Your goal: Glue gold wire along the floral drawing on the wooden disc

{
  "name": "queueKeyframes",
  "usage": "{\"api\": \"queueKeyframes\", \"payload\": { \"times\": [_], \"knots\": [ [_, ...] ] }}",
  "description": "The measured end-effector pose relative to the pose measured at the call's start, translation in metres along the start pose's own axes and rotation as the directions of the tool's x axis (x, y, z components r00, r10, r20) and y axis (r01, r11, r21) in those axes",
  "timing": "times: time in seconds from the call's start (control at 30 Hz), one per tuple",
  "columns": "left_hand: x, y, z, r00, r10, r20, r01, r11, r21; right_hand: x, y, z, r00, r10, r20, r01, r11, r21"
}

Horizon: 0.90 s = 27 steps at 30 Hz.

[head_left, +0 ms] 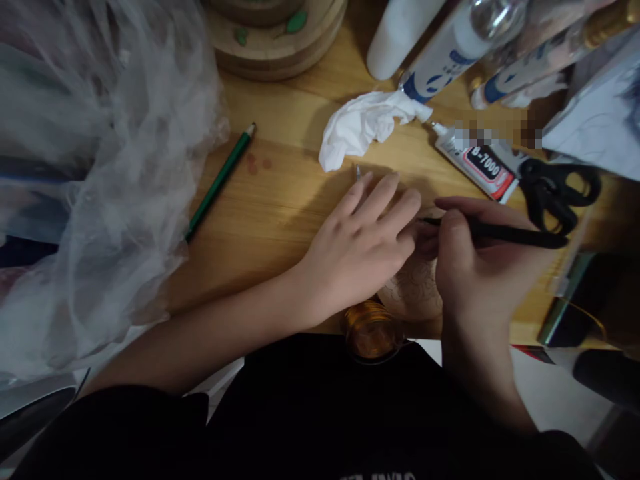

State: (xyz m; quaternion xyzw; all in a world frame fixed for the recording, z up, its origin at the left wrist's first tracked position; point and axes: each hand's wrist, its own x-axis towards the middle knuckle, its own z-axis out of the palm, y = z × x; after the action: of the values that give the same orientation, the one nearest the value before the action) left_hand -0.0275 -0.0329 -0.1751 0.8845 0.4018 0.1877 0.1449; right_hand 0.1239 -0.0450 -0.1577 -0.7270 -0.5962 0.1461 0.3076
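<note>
My right hand [480, 260] is closed around a slim black tool [515, 235], whose thin tip points left toward my left hand. My left hand [365, 247] lies palm down with its fingers bent, over the upper left part of a pale round piece [413, 290] with curling lines on it. What the left fingertips touch is hidden. An amber spool or jar [374, 332] sits at the table's front edge, just below the left hand. A small metal tip [357, 171] shows beyond the left fingers.
A crumpled tissue [363, 125], a B-7000 glue tube [477, 163] and black scissors [555, 193] lie beyond my hands. Bottles [450, 50] and a round wooden stand [280, 50] are at the back. Left are a green pencil [220, 183] and plastic bags [120, 167].
</note>
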Motion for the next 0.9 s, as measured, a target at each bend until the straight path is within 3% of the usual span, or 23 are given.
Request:
{"api": "queueKeyframes", "payload": {
  "times": [0.53,0.7,0.8,0.9],
  "knots": [
    [0.001,0.000,-0.004,0.999,-0.008,0.035,0.008,1.000,-0.019,-0.001,0.004,0.003,0.999,-0.046,-0.010,0.046,0.999,0.007],
    [0.000,0.000,-0.003,0.999,-0.005,0.033,0.006,1.000,-0.018,-0.002,0.007,-0.002,0.998,0.040,-0.042,-0.031,0.977,0.210],
    [-0.001,0.000,-0.004,0.999,0.001,0.034,0.000,1.000,-0.018,0.002,0.014,-0.017,1.000,0.008,0.011,-0.011,0.966,0.258],
    [-0.001,0.000,-0.004,1.000,0.001,0.026,-0.001,1.000,-0.009,0.009,0.022,-0.034,0.972,-0.165,0.167,0.129,0.970,0.205]
  ]
}}
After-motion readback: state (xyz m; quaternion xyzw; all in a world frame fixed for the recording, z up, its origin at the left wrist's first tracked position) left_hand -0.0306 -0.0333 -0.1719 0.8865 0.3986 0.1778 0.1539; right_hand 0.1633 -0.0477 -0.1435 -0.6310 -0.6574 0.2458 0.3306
